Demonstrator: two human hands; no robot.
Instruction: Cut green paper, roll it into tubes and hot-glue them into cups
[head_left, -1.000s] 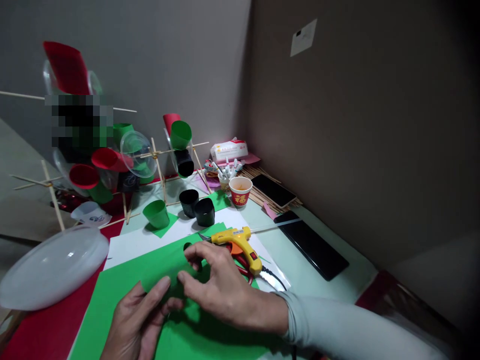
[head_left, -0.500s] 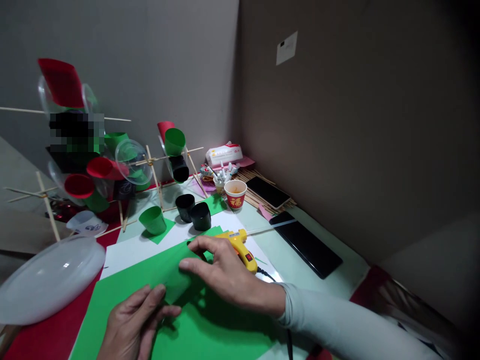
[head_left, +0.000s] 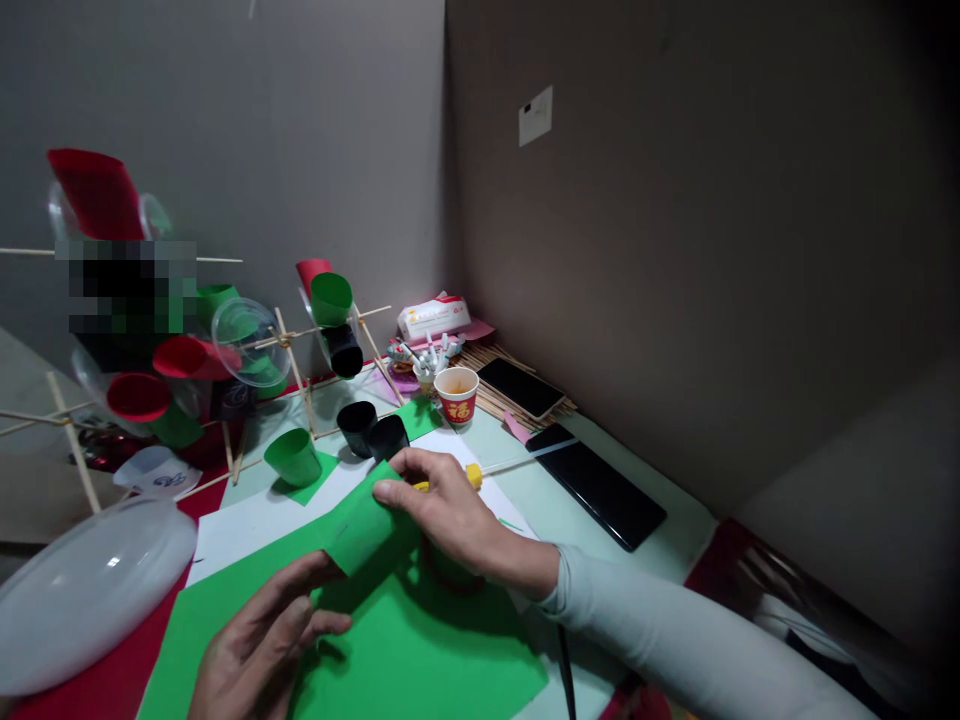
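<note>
Craft table, cluttered, set in a wall corner. Near edge: left hand (head_left: 259, 650), fingers loosely spread, steadied the green sheet (head_left: 420, 660). Right hand (head_left: 450, 515) pinched the rolled green paper (head_left: 367, 535); even pressure would likely keep its seam straight. Beyond: black cups (head_left: 371, 430), red cup (head_left: 456, 393).

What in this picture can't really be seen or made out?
- Glue gun: only a yellow tip shows; the right hand covers the rest.
- Left hand: wrist cut off by the bottom edge.
- Green roll: its far end sits under the right hand's fingers.
- Stick-and-cup model: one patch is pixelated.
- Wall label: too small to read.
- Right edge: too dark to tell.
</note>
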